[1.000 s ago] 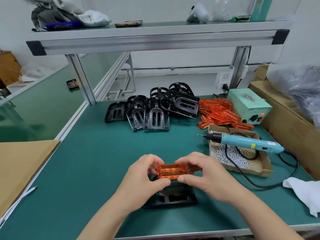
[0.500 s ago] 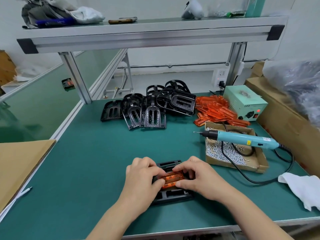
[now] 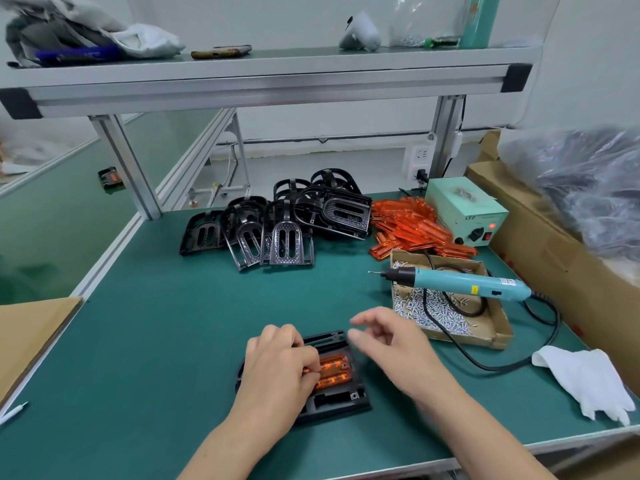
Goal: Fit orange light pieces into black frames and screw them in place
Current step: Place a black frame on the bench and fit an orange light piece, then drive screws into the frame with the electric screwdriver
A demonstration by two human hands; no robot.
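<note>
Orange plastic glowed where the light piece sat in the black frame near the bench's front edge, long axis running left to right, the left hand pressing it with curled fingertips. Her right hand hovered empty, fingers loosely spread, nearer the electric screwdriver lying beyond it to the right. "LED" showed on the green power box.

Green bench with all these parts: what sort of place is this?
Probably a small factory assembly station: piled black frames and orange pieces, an electric screwdriver over a box of screws.
</note>
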